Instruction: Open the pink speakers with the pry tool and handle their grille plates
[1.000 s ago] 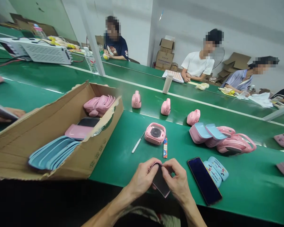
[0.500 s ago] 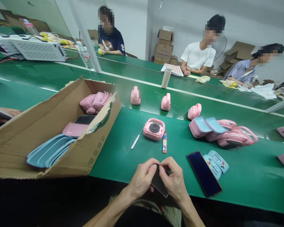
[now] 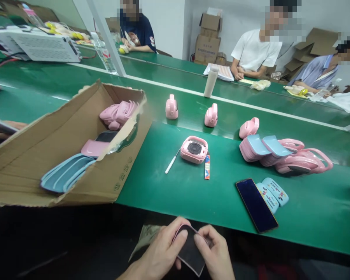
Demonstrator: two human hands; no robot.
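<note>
A flat dark panel with a thin pink edge is held below the table's front edge, tilted in front of me. My left hand grips its left side, thumb on the dark face. My right hand pinches the top right edge between thumb and fingers. Further up on the green table lies a pink speaker, its round black cone facing up. To the left of the speaker is a white-handled screwdriver. A small orange-and-blue packet lies on its right.
At left stands an open cardboard box with blue and pink panels. A phone overlaps blue printed plates. Pink-and-blue stacked covers and pink handled housings sit at right. Several people sit beyond the table.
Both hands have come down and nearer to me with the panel, from over the table's edge to below it. The view has shifted slightly; the tabletop things lie as before.
</note>
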